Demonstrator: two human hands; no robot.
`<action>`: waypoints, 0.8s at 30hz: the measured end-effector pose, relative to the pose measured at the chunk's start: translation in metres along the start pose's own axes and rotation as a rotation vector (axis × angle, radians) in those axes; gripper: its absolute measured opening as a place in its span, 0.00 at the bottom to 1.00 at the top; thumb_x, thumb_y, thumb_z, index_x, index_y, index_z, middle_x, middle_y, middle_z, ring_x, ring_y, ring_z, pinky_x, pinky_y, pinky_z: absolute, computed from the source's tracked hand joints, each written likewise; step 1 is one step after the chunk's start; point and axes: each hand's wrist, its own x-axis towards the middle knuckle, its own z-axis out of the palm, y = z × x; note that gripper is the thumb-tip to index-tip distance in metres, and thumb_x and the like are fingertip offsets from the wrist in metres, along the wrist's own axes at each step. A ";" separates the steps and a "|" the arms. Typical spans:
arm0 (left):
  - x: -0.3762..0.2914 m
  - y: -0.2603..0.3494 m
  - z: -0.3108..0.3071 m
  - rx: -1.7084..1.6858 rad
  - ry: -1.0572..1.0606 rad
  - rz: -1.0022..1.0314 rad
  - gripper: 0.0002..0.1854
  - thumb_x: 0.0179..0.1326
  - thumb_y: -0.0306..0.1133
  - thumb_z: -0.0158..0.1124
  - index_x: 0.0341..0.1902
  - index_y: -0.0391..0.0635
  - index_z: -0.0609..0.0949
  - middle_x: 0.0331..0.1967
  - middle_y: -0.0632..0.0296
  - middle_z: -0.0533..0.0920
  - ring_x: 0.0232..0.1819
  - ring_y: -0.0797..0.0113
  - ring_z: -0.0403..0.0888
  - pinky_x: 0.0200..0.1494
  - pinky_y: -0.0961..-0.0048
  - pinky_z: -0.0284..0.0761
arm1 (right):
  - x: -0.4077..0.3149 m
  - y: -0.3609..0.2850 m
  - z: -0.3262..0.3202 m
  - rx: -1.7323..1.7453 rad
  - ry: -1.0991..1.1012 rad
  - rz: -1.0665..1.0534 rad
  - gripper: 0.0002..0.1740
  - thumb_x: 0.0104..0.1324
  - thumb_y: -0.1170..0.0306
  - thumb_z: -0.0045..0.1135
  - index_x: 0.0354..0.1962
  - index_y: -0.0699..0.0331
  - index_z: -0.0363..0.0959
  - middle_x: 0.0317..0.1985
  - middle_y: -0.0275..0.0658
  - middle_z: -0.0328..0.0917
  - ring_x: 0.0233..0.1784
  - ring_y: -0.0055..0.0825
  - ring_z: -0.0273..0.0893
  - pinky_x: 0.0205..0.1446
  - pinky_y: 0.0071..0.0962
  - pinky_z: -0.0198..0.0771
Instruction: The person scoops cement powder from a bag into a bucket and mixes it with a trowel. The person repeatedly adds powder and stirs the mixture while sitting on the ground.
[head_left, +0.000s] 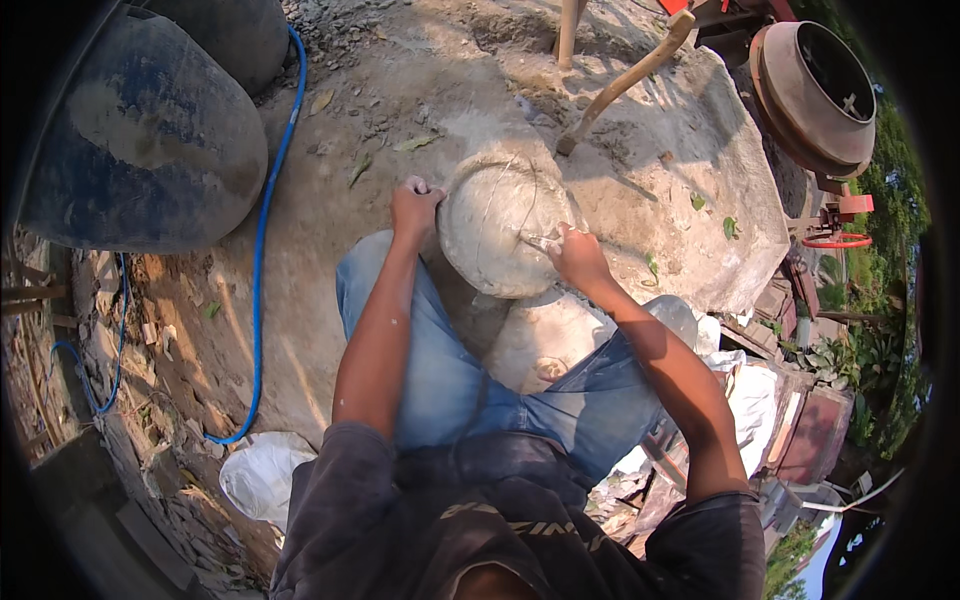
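A round, pale slab of cement or plaster stands before my knees, with a raised rim and two thin wire-like lines curving across its upper part. My left hand is closed beside the slab's left edge; whether it grips the edge or a thin line cannot be told. My right hand is at the slab's right side, its fingers around a small tool or piece that reaches onto the pale surface. Whitish residue coats the fingertips of both hands. A pale rounded mass lies below the slab, between my legs.
A curved wooden handle rises behind the slab, near a wooden post. A blue hose runs at left beside a large dark drum. A concrete mixer stands far right. A white sack lies lower left.
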 end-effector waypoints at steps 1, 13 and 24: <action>0.002 -0.002 0.003 -0.027 0.002 -0.001 0.18 0.49 0.22 0.69 0.21 0.46 0.65 0.26 0.59 0.81 0.29 0.74 0.76 0.32 0.75 0.71 | -0.004 -0.009 0.013 -0.014 0.031 0.029 0.25 0.61 0.60 0.58 0.50 0.71 0.72 0.38 0.56 0.80 0.45 0.55 0.77 0.50 0.46 0.72; 0.005 -0.008 0.000 -0.159 -0.008 -0.009 0.19 0.48 0.24 0.71 0.20 0.45 0.65 0.25 0.60 0.81 0.29 0.72 0.75 0.34 0.72 0.71 | -0.057 0.021 -0.099 -0.545 0.120 -0.441 0.06 0.57 0.70 0.55 0.31 0.62 0.70 0.28 0.41 0.77 0.38 0.38 0.78 0.36 0.37 0.71; -0.009 0.024 0.007 0.023 0.004 -0.065 0.17 0.51 0.24 0.68 0.22 0.46 0.65 0.25 0.63 0.79 0.29 0.74 0.73 0.32 0.73 0.69 | -0.051 0.189 0.044 -0.289 0.566 -0.332 0.20 0.56 0.66 0.63 0.44 0.69 0.73 0.43 0.52 0.78 0.49 0.48 0.76 0.55 0.43 0.70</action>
